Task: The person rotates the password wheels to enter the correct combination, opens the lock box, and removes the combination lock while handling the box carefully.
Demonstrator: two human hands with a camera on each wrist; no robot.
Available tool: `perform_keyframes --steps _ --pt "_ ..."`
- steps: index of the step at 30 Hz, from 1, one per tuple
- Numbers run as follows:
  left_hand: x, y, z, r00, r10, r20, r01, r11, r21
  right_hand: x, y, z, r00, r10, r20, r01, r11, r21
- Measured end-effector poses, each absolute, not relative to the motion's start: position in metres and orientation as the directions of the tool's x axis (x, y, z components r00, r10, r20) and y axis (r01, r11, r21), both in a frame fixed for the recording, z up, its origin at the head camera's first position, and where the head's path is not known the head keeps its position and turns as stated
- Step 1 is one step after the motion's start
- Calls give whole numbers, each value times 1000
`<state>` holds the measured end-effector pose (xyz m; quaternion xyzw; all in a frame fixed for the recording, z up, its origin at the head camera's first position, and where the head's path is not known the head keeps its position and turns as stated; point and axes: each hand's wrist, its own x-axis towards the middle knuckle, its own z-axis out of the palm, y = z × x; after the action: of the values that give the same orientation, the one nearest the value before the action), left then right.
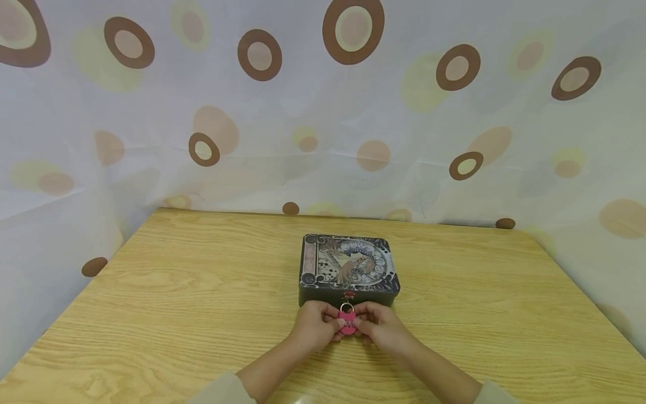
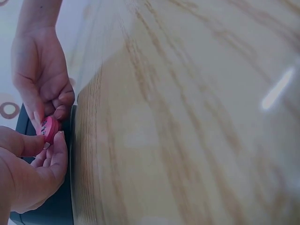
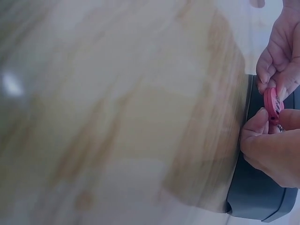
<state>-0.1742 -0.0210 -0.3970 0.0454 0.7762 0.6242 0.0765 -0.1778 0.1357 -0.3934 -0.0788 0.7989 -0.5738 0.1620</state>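
Note:
A small pink combination padlock (image 1: 347, 324) with number dials hangs by its metal shackle at the red clasp (image 1: 349, 294) on the front of a dark box (image 1: 353, 264) with an ornate printed lid. My left hand (image 1: 317, 326) pinches the padlock's left side between thumb and fingers. From the other side my right hand (image 1: 382, 328) pinches it too, thumb near the dials. Both wrist views show the pink padlock (image 2: 49, 130) between the two hands, against the box's dark side (image 3: 262, 187). Whether the shackle is locked cannot be told.
The box stands on a light wood-grain table (image 1: 202, 292), its lid down. Behind and at the sides hangs a white cloth (image 1: 313, 112) printed with brown and yellow circles. The table's back edge meets this cloth.

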Motion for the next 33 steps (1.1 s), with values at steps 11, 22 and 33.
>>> perform_keyframes --steps 11,22,33 --pt "-174 -21 -396 -984 161 -71 -30 241 970 -180 134 -396 -936 -329 -122 7 330 -944" --pt "-174 -21 -398 -986 158 -46 -5 250 968 -181 133 -398 -943 -320 -93 -28 353 -935" --pt "-175 -20 -397 -987 151 -51 -9 266 964 -181 132 -397 -944 -320 -83 -43 365 -930"
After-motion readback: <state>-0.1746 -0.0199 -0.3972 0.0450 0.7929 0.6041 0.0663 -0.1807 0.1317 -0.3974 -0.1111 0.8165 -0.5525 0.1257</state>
